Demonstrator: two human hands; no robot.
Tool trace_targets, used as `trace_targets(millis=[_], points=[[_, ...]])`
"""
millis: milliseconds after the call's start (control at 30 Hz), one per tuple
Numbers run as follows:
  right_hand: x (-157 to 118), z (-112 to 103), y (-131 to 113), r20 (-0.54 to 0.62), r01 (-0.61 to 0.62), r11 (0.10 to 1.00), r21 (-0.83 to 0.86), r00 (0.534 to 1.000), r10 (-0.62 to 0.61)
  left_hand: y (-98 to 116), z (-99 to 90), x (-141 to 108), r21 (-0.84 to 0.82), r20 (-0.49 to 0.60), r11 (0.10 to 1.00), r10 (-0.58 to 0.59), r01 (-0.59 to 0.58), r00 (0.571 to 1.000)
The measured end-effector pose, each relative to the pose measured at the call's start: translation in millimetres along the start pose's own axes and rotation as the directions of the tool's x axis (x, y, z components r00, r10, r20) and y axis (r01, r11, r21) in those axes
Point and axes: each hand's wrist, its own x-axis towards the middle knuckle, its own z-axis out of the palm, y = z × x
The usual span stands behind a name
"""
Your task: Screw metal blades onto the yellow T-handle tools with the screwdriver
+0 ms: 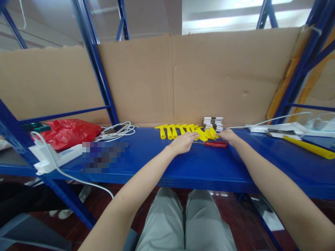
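Note:
A row of yellow plastic pieces [175,132], each with a tube and a thin crossbar, lies along the back of the blue shelf. My left hand [185,142] reaches over the row's near side, fingers stretched to the right beside more yellow pieces [201,134]. At the right end, the fingers of my right hand [227,135] are together at the edge of a yellow plastic piece [211,133]; the exact grip is small and partly hidden. A screwdriver with a red handle [216,144] lies just in front, between my hands, its shaft pointing left.
Behind the pieces stands a white stack [213,122] against the cardboard wall [209,76]. To the left are a coiled white cable [119,131], a red plastic bag [70,132] and a power strip [69,155]. A long yellow item [310,147] lies right. Blue posts flank the shelf.

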Motion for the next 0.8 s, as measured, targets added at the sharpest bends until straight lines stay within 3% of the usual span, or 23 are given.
trace_targets(millis=[333, 533, 800], points=[[7, 13, -2, -0.064, -0.089, 0.996, 0.008, 0.994, 0.090, 3, -4.3, 1, 0.010, 0.006, 1.000, 0.003, -0.003, 1.000], [12, 18, 0, -0.043, -0.033, 0.998, 0.049, 0.998, 0.035, 7, -6.5, 1, 0.028, 0.020, 1.000, -0.012, 0.011, 1.000], [14, 17, 3, 0.032, 0.060, 0.987, -0.147, 0.998, -0.056, 5, -5.0, 1, 0.033, 0.020, 0.999, -0.006, 0.005, 1.000]])
